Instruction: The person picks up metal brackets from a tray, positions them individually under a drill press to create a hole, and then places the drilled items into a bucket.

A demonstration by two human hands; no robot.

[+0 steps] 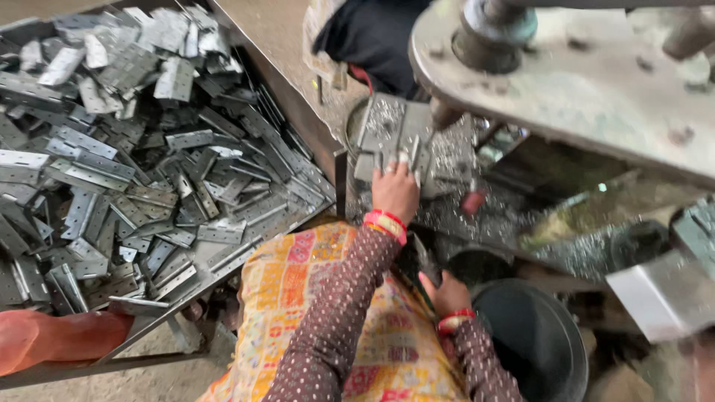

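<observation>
Here, left hand reaches forward, fingers closed on a small metal plate at the press die block. Right hand low beside black bucket; grip unclear. Tray of punched metal strips sits left.

a tray heaped with perforated metal strips sits left, and a dark round bucket lower right.

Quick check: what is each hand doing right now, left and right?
Left hand: fingers down on a metal plate at the press bed; grip cannot be told.
Right hand: low by the black bucket, apparently empty.
</observation>
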